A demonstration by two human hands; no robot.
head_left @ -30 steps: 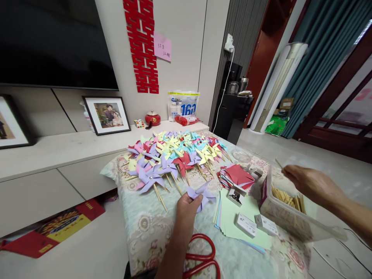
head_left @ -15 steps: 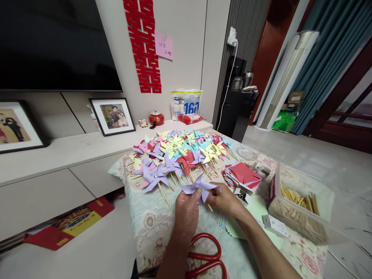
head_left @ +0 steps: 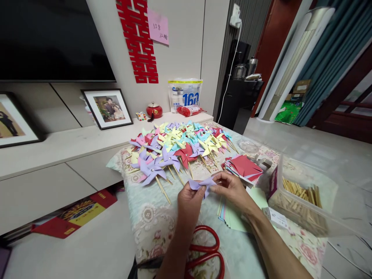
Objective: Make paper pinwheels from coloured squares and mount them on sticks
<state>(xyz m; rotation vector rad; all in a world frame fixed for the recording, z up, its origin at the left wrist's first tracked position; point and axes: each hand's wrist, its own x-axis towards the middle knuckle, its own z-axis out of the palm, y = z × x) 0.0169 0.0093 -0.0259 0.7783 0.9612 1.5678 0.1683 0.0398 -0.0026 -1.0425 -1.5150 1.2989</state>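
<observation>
- Currently both hands meet over the near part of the tabletop (head_left: 162,228): left hand (head_left: 188,199) pinches the lower-left edge of a purple pinwheel head (head_left: 202,183), fingers curled shut on the paper; right hand (head_left: 232,190) grips its right side, thumb and forefinger closed on it.
- No stick is visible on this pinwheel head; whether one is hidden behind the fingers cannot be told. Judged as unfinished.
- Done so far: a large heap of finished pinwheels (head_left: 177,149) on sticks lies beyond the hands, in purple, red, yellow, blue and pink.
- Left to do, judged from supplies: a stack of folded red paper (head_left: 244,167) just beyond the right hand, flat pastel sheets (head_left: 232,217) under the right wrist, and a clear box of wooden sticks (head_left: 302,195) to the right of it.
- Red scissors (head_left: 205,254) lie nearer than the hands, beside the left forearm.
- Writing: white bag (head_left: 185,97) far beyond the hands reads "160"; smaller print unreadable. Pink note (head_left: 158,27) on the wall carries handwriting, illegible. Red paper-cut character (head_left: 139,42) beside it.
</observation>
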